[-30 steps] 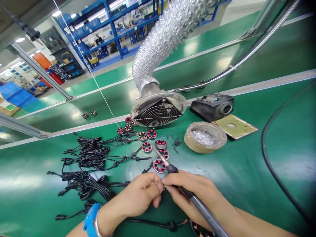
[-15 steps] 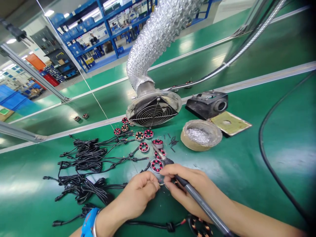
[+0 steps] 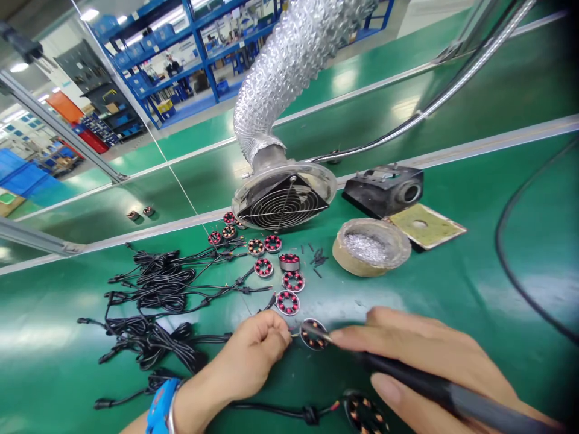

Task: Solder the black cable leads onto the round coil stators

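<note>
My left hand (image 3: 253,349), with a blue band at the wrist, pinches a thin wire (image 3: 294,334) beside a ring-shaped motor stator (image 3: 313,345). My right hand (image 3: 438,355) grips a soldering iron (image 3: 407,375) like a pen, slightly blurred. Its tip lies over the stator; whether they touch I cannot tell. Another stator (image 3: 365,415) with a black cable sits at the bottom, partly cut off. Beyond my hands are several stators with red coils, such as this ring (image 3: 287,303).
Bundles of black cables (image 3: 167,289) lie on the left. A round fume extractor (image 3: 284,202) on a silver duct (image 3: 271,90) hangs ahead. To the right stand a bowl of shiny metal bits (image 3: 371,265), a black iron holder (image 3: 384,190) and a yellowish sponge pad (image 3: 427,226).
My right hand has moved right and closer to the camera, bringing the soldering iron's tip down over the stator beside my left hand. My left hand has barely moved.
</note>
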The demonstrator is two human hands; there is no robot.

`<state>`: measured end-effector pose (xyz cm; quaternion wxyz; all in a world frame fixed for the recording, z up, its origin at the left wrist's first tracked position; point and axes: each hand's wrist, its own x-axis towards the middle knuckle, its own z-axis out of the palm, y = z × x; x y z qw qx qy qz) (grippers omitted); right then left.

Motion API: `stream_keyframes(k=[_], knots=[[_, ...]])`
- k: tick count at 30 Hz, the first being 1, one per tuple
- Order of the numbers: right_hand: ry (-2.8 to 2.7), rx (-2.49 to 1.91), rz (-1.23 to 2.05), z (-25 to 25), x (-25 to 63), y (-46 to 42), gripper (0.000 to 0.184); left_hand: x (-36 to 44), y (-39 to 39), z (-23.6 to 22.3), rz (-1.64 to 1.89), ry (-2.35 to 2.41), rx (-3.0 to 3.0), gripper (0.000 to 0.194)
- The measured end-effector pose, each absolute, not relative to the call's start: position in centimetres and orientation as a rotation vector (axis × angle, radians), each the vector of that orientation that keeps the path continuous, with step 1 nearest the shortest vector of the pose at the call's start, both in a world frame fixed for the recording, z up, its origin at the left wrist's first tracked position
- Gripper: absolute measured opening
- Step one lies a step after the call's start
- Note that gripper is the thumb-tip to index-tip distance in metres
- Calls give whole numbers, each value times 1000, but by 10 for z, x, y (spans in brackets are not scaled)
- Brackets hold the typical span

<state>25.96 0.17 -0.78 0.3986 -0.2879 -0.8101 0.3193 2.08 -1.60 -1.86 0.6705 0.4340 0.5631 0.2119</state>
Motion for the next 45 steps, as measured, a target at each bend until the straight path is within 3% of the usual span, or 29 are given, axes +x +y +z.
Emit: stream_keyframes(k=[4, 16, 29, 38, 45], knots=[[-1939, -877, 741, -4, 253, -11, 21, 20, -17, -20, 465, 1286, 972, 42], [-1906, -946, 629, -18, 256, -22, 24, 21, -16, -18, 461, 1287, 1012, 32], [-1958, -774, 783, -7, 257, -8, 23, 23, -15, -14, 431, 1303, 1011, 42], [-1976, -716, 695, -19, 244, 5, 54, 23, -15, -13, 451, 1266, 1030, 43], [-2094, -569, 647, -49, 222, 7, 28, 18, -15, -12, 424, 1155, 1060, 46]])
